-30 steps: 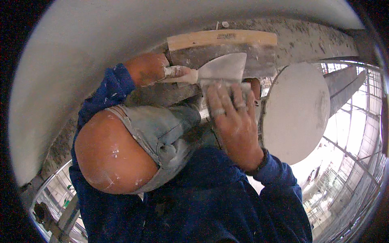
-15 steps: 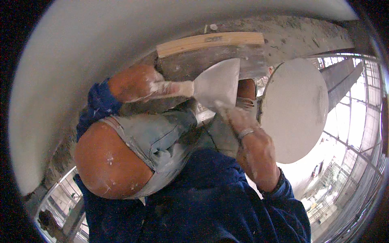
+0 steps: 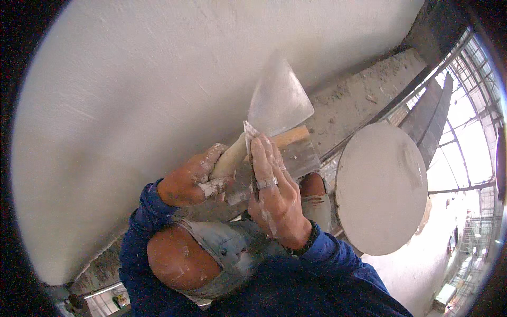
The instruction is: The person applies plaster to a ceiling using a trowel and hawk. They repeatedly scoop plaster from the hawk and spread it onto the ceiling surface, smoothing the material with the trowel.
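My left hand (image 3: 195,177) is wrapped round the pale handle of a putty knife (image 3: 280,98). Its wide, fan-shaped metal blade points up and away, in front of the wall. My right hand (image 3: 274,185), fingers straight and pressed together, holds a thin flat blade (image 3: 247,133) seen edge-on, close beside the putty knife's handle. What kind of tool that blade belongs to is mostly hidden by the hand. Behind and below both hands lies a broad metal scraper (image 3: 303,161) with a wooden strip along its edge, partly covered by the right hand.
A pale plastered wall (image 3: 132,79) rises along the far left. Beside it runs a dirty plank (image 3: 364,95) strewn with crumbs. To my right stands a round pale surface (image 3: 380,190), perhaps a bucket's top, next to a drop to a bright floor. My bent knee (image 3: 182,259) is near.
The putty knife has tilted from sideways to pointing up and away. My right hand has moved from the blade towards the handle and now shows a thin blade. The view has shifted towards the wall.
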`<move>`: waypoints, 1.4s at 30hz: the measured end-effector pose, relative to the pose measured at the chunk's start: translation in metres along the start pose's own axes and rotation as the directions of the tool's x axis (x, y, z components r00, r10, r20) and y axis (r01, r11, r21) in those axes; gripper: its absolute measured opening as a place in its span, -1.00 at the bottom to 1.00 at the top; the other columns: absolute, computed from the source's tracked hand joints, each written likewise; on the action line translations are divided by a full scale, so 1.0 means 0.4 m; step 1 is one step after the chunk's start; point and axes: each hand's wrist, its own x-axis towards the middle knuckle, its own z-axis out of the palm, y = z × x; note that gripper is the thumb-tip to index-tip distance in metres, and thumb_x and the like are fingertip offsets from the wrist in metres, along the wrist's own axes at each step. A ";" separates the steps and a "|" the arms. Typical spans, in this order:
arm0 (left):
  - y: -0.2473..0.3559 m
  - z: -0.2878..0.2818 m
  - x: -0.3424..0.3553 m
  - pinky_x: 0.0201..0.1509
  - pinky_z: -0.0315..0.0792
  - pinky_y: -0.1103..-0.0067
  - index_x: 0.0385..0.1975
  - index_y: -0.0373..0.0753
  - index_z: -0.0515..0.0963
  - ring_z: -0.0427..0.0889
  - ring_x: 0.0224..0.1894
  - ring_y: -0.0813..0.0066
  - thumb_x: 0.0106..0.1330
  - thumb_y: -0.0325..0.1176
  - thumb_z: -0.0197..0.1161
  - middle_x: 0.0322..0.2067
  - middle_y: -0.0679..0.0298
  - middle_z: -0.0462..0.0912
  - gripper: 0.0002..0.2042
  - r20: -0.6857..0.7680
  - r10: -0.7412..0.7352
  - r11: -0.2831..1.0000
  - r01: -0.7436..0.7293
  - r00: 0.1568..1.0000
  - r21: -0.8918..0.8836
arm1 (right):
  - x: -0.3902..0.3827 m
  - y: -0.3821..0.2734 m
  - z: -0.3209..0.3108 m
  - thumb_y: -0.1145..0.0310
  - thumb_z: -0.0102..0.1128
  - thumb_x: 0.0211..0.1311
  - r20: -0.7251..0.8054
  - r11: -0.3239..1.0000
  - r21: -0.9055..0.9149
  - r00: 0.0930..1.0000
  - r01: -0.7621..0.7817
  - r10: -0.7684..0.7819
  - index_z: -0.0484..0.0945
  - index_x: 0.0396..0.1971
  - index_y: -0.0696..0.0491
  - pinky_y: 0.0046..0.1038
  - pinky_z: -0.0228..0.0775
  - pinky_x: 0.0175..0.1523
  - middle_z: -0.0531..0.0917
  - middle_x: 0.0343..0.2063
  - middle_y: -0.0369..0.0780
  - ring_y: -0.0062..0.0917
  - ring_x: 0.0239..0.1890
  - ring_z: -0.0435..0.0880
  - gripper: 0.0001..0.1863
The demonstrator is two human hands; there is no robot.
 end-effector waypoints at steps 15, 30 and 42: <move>-0.051 0.005 -0.001 -0.29 0.47 0.51 0.08 -0.28 0.19 0.53 -0.41 0.45 0.12 -0.42 0.20 -0.37 0.24 0.46 -0.49 -0.083 0.007 0.990 -0.018 0.997 -0.137 | 0.052 0.079 0.002 0.59 -0.16 0.02 -0.109 0.981 -0.191 0.993 0.023 -0.045 0.10 0.17 0.33 -0.16 0.03 0.29 0.26 0.15 0.09 -0.05 0.23 0.19 -0.40; 0.018 0.002 0.071 -0.28 0.43 0.35 -0.15 -0.46 0.35 0.58 -0.37 0.00 0.04 -0.28 0.30 -0.43 -0.09 0.55 -0.53 -0.584 0.295 0.794 0.147 0.756 0.590 | -0.008 0.045 0.014 0.47 -0.02 0.07 -0.173 0.972 -0.155 0.963 0.179 -0.205 0.26 0.08 0.29 -0.05 0.10 0.23 0.32 0.10 0.12 -0.02 0.19 0.25 -0.49; 0.061 0.032 0.089 -0.33 0.40 0.22 -0.33 -0.33 0.44 0.51 -0.42 -0.09 -0.05 -0.31 0.23 -0.53 -0.02 0.55 -0.70 -0.375 0.358 0.657 0.055 0.855 0.752 | 0.011 0.014 0.064 0.53 -0.06 0.05 -0.032 0.963 -0.225 0.987 0.147 -0.158 0.22 0.07 0.37 -0.08 0.17 0.21 0.29 0.10 0.16 0.01 0.19 0.24 -0.48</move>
